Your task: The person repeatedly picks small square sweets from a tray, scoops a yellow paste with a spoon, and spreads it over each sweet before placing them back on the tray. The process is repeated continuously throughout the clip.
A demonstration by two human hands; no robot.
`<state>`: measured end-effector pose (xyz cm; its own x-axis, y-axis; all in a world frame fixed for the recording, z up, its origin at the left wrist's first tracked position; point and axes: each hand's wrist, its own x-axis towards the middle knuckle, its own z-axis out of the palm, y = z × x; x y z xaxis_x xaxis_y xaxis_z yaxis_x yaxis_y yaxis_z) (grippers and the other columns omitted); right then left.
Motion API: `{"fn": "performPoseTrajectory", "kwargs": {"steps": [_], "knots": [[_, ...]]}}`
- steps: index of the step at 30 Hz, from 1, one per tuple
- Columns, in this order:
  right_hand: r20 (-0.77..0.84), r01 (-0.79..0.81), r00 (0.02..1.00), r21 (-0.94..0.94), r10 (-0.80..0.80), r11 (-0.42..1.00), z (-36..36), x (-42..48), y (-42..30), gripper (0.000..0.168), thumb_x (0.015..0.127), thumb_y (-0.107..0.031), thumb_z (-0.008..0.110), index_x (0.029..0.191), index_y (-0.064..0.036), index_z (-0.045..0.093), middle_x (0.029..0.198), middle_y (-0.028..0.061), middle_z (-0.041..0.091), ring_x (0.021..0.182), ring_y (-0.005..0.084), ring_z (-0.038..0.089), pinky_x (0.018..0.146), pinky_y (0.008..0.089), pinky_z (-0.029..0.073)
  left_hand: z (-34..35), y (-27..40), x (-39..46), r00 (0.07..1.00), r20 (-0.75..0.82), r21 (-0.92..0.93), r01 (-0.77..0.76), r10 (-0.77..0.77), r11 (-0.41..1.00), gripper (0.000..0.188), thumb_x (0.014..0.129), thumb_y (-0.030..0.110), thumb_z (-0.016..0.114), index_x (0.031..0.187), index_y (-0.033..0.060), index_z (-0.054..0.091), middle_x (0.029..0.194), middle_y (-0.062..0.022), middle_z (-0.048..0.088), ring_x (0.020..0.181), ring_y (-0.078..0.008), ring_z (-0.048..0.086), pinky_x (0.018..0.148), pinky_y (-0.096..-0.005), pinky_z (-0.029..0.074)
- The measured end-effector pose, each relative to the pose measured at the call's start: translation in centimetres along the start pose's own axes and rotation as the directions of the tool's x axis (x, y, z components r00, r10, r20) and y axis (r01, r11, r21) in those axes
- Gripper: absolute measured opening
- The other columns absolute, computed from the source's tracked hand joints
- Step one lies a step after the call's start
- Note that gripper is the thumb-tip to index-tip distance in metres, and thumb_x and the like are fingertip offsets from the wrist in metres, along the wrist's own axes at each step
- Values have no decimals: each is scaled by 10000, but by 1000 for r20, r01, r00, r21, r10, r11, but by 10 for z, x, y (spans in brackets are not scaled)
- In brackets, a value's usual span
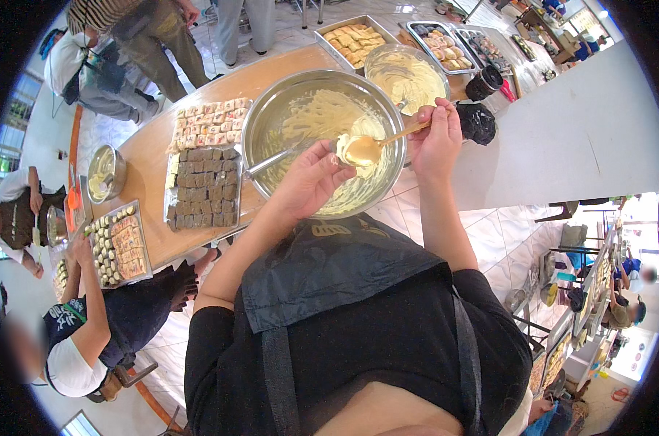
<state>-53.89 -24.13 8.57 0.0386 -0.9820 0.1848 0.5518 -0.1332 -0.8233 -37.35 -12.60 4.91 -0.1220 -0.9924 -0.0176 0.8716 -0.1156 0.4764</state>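
Observation:
Between its thumb and fingers, my left hand point(315, 182) holds a small cream-topped piece point(340, 147), mostly hidden by the fingers and the spoon. My right hand point(437, 139) grips the thin handle of a gold-coloured spoon point(363, 151). The spoon's bowl is against the cream on that piece. Both hands are above a large stainless steel bowl point(265, 131), which has pale yellow cream point(324, 117) smeared over its inside. A utensil with a metal handle point(269, 163) leans on the bowl's left rim, its far end hard to make out.
Left of the bowl, dark cake pieces point(206, 188) and pale pastries point(212, 122) stand in rows on the wooden table point(152, 188). A second cream bowl point(384, 57) and a pastry tray point(329, 46) are beyond. A co-worker's hands point(79, 248) are near another tray point(146, 248) at left.

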Motion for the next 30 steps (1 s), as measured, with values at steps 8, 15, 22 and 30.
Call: {"fn": "performPoseTrajectory", "kwargs": {"steps": [8, 15, 22, 30], "knots": [[3, 74, 997, 7, -74, 997, 2, 4, -3, 132, 916, -128, 333, 1004, -44, 386, 682, 57, 487, 555, 116, 467, 438, 237, 403, -4, 0, 0, 1000, -6, 32, -10, 10, 999, 416, 819, 141, 561, 1161, -2, 374, 1044, -107, 538, 873, -184, 567, 805, -296, 479], [-6, 89, 996, -16, -89, 996, 1, 5, 1, 127, 915, -124, 331, 1000, -43, 379, 687, 61, 489, 556, 126, 469, 444, 244, 403, -5, -1, 0, 1000, 4, 29, 17, -17, 999, 354, 827, 146, 551, 1116, -1, 407, 1005, -99, 545, 849, -180, 566, 794, -302, 475], [-17, 66, 998, 3, -66, 998, 4, 7, 2, 131, 913, -118, 328, 1010, -38, 364, 688, 63, 489, 545, 135, 465, 442, 257, 402, -5, -1, 0, 998, 13, 8, 57, -57, 998, 338, 827, 142, 550, 1102, -7, 423, 986, -100, 553, 864, -182, 556, 781, -303, 480], [-81, 46, 996, 17, -45, 999, 4, 9, 3, 128, 910, -121, 330, 997, -35, 370, 689, 64, 492, 538, 136, 464, 424, 258, 393, 0, 3, -1, 999, 2, -17, 34, -34, 999, 230, 832, 65, 517, 1045, -12, 472, 947, -89, 560, 831, -185, 567, 775, -319, 478]]}}
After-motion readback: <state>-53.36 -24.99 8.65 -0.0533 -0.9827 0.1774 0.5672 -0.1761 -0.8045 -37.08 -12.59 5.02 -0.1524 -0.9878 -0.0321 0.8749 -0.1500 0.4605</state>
